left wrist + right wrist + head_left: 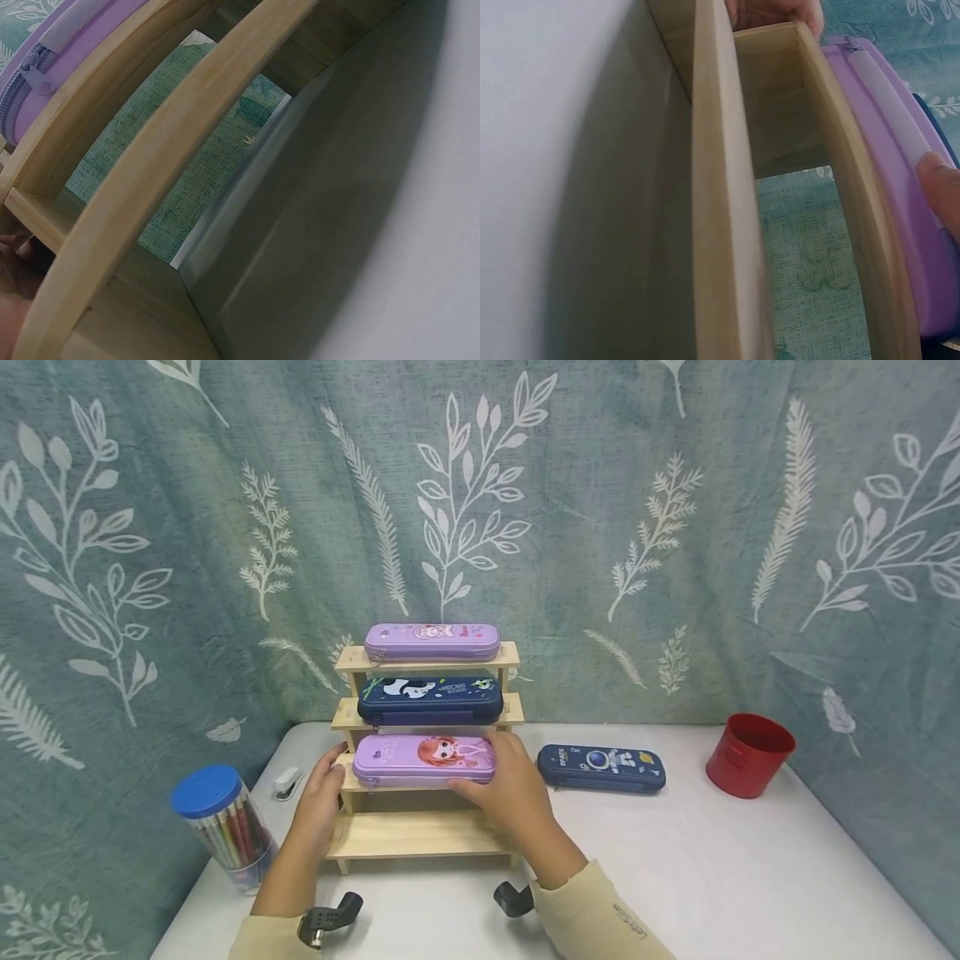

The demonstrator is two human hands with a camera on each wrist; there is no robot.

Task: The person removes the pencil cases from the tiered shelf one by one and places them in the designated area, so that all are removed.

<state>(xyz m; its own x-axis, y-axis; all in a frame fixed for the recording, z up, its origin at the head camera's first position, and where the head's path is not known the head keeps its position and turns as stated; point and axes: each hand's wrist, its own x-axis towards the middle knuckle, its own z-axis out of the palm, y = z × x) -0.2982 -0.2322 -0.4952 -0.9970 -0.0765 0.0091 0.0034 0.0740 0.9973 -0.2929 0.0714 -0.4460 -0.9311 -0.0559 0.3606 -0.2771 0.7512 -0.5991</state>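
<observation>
A lilac pencil case (390, 758) with a red-haired girl printed on its lid lies on the second step from the bottom of a stepped wooden rack (420, 835). My right hand (517, 789) grips its right end, the thumb on the front side and the fingers behind. In the right wrist view, the thumb (941, 184) presses near the case's zipper. My left hand (321, 793) holds the left end of the rack beside that step. Above, a navy panda pencil case (427, 700) and another lilac pencil case (435, 642) rest on the two higher steps.
A navy space-themed pencil case (600, 768) lies on the white table (675, 877) right of the rack, with a red bucket (742, 760) farther right. At the left stand a blue-lidded jar of pencils (228, 827) and a small white object (287, 783). A patterned green curtain (570, 568) hangs behind.
</observation>
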